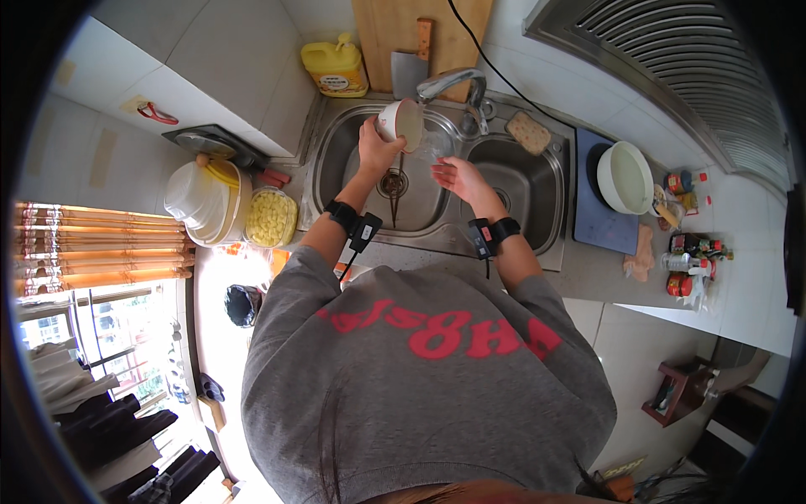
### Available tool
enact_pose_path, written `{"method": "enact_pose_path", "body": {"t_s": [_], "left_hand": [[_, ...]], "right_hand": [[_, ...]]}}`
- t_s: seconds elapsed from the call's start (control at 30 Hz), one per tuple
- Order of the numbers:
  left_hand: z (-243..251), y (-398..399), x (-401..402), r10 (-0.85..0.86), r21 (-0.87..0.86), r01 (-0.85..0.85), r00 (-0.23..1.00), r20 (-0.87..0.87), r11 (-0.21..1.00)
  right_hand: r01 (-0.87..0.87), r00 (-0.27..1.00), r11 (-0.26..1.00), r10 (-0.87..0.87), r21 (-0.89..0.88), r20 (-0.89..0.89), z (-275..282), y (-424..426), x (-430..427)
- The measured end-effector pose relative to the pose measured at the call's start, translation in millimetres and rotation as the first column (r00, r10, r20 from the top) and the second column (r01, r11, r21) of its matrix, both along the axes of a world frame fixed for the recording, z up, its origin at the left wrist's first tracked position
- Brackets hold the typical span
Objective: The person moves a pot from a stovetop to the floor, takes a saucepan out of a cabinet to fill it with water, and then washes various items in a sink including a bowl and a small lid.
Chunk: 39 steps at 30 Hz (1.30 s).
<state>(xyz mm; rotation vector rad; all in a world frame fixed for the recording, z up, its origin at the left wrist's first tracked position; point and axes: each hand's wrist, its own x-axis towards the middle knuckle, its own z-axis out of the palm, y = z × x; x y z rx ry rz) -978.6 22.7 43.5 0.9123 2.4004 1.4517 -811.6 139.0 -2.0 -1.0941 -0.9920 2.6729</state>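
My left hand [376, 151] grips a white bowl [388, 120] with a reddish rim. The bowl is tilted, its mouth facing right, over the left basin [343, 167] of a stainless steel sink. Just above it is the spout of a chrome faucet [458, 77]. Clear water seems to show beside the bowl's mouth. My right hand [463, 179] is empty, fingers apart, over the divider between the basins. Chopsticks [394, 214] lie across the drain in the left basin. To the right is the smaller basin [538, 195].
Behind the sink stand a yellow pump jug [337, 72], a cleaver [409, 72] and a wooden cutting board [384, 31]. A sponge [529, 133] sits by the right basin. A white pot [623, 176] rests on a dark blue panel [604, 227]. Leftward is a container of yellow pieces [271, 217].
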Motion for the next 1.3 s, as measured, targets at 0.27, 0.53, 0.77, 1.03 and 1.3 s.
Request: {"method": "enact_pose_path", "body": {"t_s": [0.27,0.53,0.77,1.03,1.3], "left_hand": [[15.3,-6.6,2.7,-0.083,-0.267,-0.021,0.925,-0.371,0.963],[-4.3,-20.1,-9.2,-0.064,-0.32,-0.018,0.968,-0.243,0.947],[-39.5,-35.1,-23.6,-0.111,0.09,0.069,0.749,0.653,0.994],[-12.2,-52.0,-5.1,-0.214,0.205,0.089,0.625,0.75,0.975],[-57.1,-52.8,-8.4,0.129,-0.098,-0.089,0.475,0.87,0.991]], "right_hand": [[0.089,0.994,0.989,-0.097,0.12,0.059,-2.6,2.0,5.3],[0.306,0.913,0.836,-0.394,0.456,0.109,20.4,33.3,-1.6],[0.317,0.906,0.915,-0.37,0.249,0.207,8.0,67.9,-0.5],[0.124,0.951,0.845,-0.25,0.52,0.18,6.3,66.7,13.2],[0.175,0.942,0.88,-0.28,0.442,0.185,-4.6,48.2,20.0]]}}
